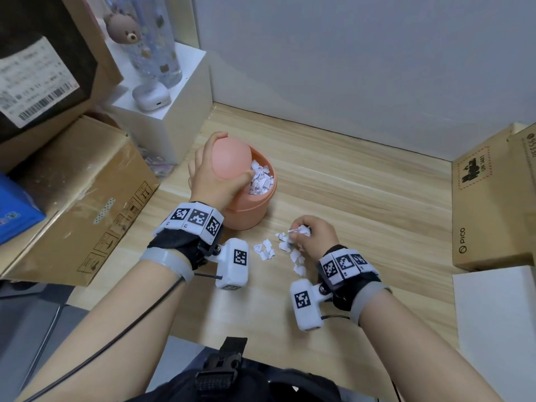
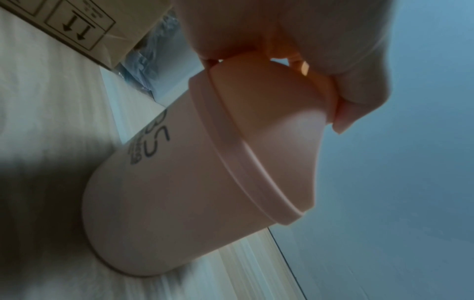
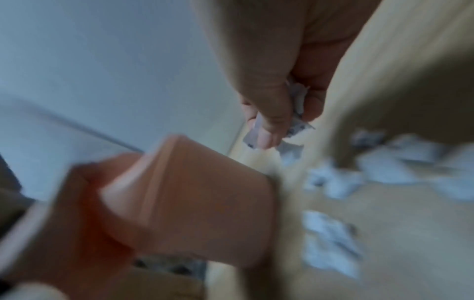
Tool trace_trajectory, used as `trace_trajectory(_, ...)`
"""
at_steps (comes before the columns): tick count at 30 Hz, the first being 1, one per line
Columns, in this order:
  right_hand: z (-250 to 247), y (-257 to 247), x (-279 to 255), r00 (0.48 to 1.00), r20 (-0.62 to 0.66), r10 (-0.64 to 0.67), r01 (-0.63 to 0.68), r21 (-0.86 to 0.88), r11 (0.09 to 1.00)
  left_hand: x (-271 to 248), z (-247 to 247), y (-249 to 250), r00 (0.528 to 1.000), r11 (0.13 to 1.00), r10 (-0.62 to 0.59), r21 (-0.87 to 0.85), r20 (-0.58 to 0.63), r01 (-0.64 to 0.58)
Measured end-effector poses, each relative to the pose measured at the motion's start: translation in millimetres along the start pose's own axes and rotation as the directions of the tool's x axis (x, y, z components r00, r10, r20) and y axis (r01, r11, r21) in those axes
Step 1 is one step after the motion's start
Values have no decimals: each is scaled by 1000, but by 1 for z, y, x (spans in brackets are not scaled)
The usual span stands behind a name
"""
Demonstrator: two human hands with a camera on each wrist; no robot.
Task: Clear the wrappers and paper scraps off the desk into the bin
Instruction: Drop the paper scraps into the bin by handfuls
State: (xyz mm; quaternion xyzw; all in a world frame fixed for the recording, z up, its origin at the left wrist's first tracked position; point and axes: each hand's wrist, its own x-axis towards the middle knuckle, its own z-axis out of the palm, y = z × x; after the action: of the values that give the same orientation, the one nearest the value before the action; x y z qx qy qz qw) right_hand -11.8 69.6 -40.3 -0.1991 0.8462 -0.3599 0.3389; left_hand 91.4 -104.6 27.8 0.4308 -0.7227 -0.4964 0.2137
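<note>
A small pink bin (image 1: 248, 211) (image 2: 179, 192) (image 3: 195, 203) stands on the wooden desk (image 1: 362, 192) with white paper scraps inside it. My left hand (image 1: 214, 175) (image 2: 295, 40) grips its swing lid (image 1: 230, 158) (image 2: 277, 101), tilted open. To the bin's right, my right hand (image 1: 311, 232) (image 3: 277, 97) holds a bunch of white paper scraps (image 1: 300, 230) (image 3: 297, 121) just above the desk. Several loose paper scraps (image 1: 268, 249) (image 3: 333, 233) lie on the desk below and left of that hand.
Cardboard boxes (image 1: 78, 198) are stacked at the left. A white box (image 1: 174, 103) bearing a tumbler and a small case stands behind the bin. A brown PICO box (image 1: 493, 204) and a white sheet (image 1: 499, 329) lie at the right. The wall (image 1: 362, 53) runs along the desk's back.
</note>
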Motion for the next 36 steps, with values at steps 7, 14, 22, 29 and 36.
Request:
trace_trajectory(7,-26,-106,12,963,-14,-267,266,157,951,-1,-1,3,1000,1000,-3,15,-4,3)
trace_trajectory(14,-11,-146,29,982,66,-177,185,-145,972,0,-2,2,1000,1000,15,15,14,-15)
trace_trajectory(22,-26,-146,13,978,44,-206,209,-67,976,2,-3,-1,999,999,35,14,7,-35)
trace_trajectory(29,-38,-48,12,999,22,-24,27,-142,989,3,-2,0,1000,1000,17,12,6,-17)
trace_trajectory(36,-7,39,-10,990,142,-12,57,-316,947,3,-1,-4,1000,1000,20,-24,-14,-20)
